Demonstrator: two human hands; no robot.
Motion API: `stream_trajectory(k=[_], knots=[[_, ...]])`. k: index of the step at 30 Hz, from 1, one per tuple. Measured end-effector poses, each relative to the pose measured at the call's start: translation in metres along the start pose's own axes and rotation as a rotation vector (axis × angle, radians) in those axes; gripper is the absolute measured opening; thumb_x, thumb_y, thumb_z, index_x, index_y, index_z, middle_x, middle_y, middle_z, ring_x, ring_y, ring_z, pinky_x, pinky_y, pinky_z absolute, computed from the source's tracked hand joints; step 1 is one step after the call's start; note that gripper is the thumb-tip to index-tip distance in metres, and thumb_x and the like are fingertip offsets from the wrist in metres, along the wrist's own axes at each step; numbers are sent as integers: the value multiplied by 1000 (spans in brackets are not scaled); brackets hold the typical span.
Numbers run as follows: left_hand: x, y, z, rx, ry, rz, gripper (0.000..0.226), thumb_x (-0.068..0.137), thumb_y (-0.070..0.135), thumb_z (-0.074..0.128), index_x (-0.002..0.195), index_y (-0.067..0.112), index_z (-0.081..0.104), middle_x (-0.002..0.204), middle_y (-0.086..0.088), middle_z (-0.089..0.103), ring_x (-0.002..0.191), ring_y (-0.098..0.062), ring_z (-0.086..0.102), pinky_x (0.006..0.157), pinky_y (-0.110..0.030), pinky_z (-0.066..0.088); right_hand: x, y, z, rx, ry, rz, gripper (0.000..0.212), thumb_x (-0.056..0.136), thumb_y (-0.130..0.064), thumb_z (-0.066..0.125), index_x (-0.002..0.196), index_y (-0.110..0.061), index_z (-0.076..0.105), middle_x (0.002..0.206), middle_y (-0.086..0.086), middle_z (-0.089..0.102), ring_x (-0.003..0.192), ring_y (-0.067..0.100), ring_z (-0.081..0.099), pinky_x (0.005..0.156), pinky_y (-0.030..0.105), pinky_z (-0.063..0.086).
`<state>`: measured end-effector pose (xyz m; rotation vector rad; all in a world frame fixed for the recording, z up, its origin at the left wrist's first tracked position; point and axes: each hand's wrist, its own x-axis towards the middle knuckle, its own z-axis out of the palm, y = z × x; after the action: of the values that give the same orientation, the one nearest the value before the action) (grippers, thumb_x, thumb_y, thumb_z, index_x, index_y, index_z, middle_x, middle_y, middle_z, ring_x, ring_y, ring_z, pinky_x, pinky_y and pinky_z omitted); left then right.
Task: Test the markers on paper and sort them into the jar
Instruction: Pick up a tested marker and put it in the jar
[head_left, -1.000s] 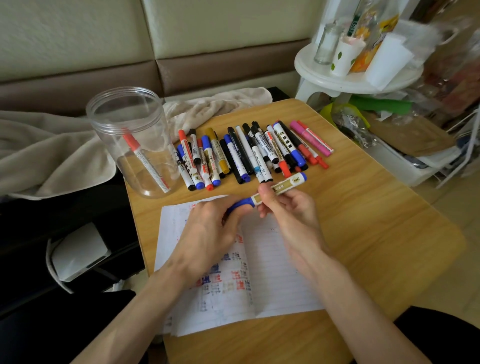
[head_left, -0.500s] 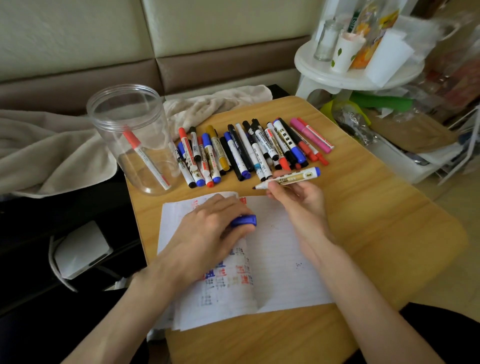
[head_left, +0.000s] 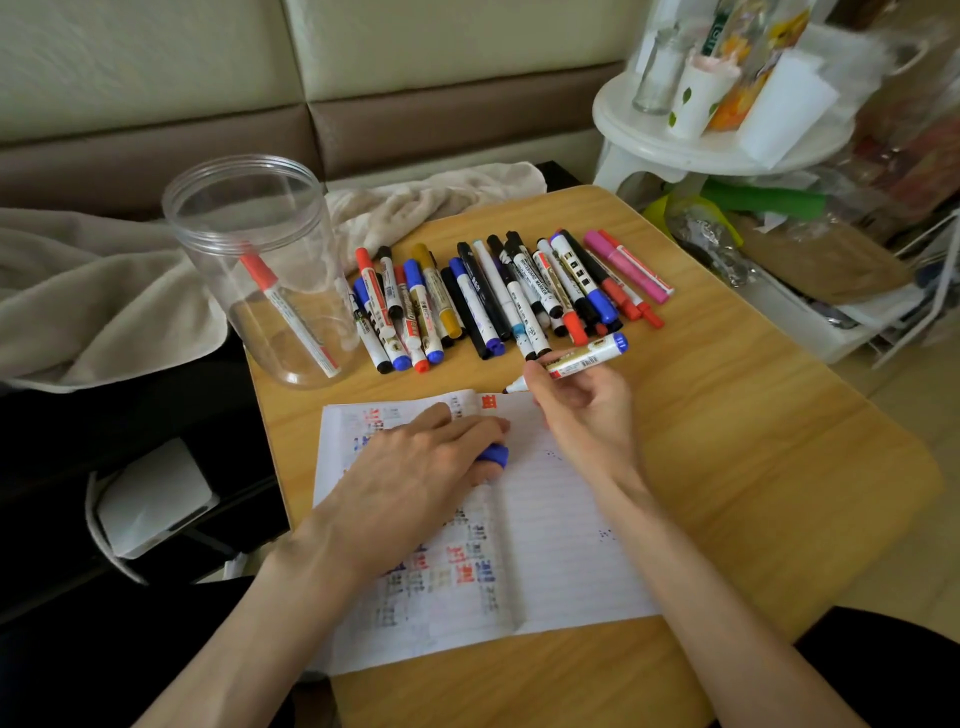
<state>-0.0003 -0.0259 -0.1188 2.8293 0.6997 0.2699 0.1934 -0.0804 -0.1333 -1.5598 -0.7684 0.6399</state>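
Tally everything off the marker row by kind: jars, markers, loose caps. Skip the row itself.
Jars: 1, the clear jar
Markers: 2, the red-capped marker inside the clear jar and the uncapped marker in the right hand
Loose caps: 1, the blue cap held under the left hand
Total: 4

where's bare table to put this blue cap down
Widest: the bare table right of the paper, from the marker row down to the near edge. A narrow strip runs between the jar and the paper's top edge. Crowded: the far side, where jar and marker row sit side by side.
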Motion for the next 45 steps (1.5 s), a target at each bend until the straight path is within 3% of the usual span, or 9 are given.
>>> stream_trajectory(k=[3, 8, 13, 23, 30, 37, 45], knots=[[-1, 0, -2, -63, -4, -27, 41, 103, 51, 32, 134, 36, 52, 142, 23, 56, 110, -9, 52, 72, -37, 55, 0, 0, -2, -47, -4, -7, 10, 95, -25, 77, 86, -20, 73, 69, -12, 73, 64, 7, 62, 60, 21, 50], [-1, -3, 0, -134, -13, -37, 37, 103, 51, 34, 132, 38, 52, 144, 27, 52, 111, -5, 46, 72, -20, 41, -1, 0, -1, -79, -11, -15, 12, 94, -26, 77, 88, -16, 75, 71, -8, 73, 62, 5, 62, 60, 20, 49], [-3, -6, 4, -181, -3, -50, 36, 102, 52, 38, 132, 39, 52, 142, 29, 52, 107, 0, 43, 68, -10, 31, -1, 0, -1, -94, -8, -36, 7, 94, -25, 77, 89, -20, 75, 70, -9, 73, 62, 7, 62, 61, 25, 50], [-3, -5, 7, -234, 0, -83, 31, 99, 53, 45, 127, 43, 54, 142, 35, 48, 106, 4, 41, 71, -12, 35, 0, 4, -1, -152, -20, -88, 7, 94, -26, 78, 92, -19, 75, 75, -3, 75, 63, 12, 64, 62, 30, 53], [-2, -7, 12, -349, 35, -101, 27, 95, 55, 51, 120, 45, 56, 140, 35, 51, 105, 2, 44, 90, -28, 48, 0, 4, -2, -103, 2, -62, 7, 94, -23, 78, 93, -16, 75, 71, -4, 72, 61, 11, 62, 62, 30, 52], [-2, -7, 13, -355, 43, -90, 28, 95, 57, 49, 119, 44, 56, 140, 35, 51, 104, 0, 44, 90, -30, 49, -2, 3, -2, -141, -20, -86, 4, 93, -21, 78, 93, -20, 74, 77, -1, 75, 64, 13, 64, 63, 34, 56], [-2, -8, 13, -366, 39, -91, 25, 95, 56, 52, 117, 45, 56, 140, 34, 51, 103, 1, 45, 89, -30, 50, -1, 3, -3, -95, 25, -13, 13, 93, -24, 78, 91, -12, 75, 70, -7, 72, 61, 8, 62, 59, 22, 50]])
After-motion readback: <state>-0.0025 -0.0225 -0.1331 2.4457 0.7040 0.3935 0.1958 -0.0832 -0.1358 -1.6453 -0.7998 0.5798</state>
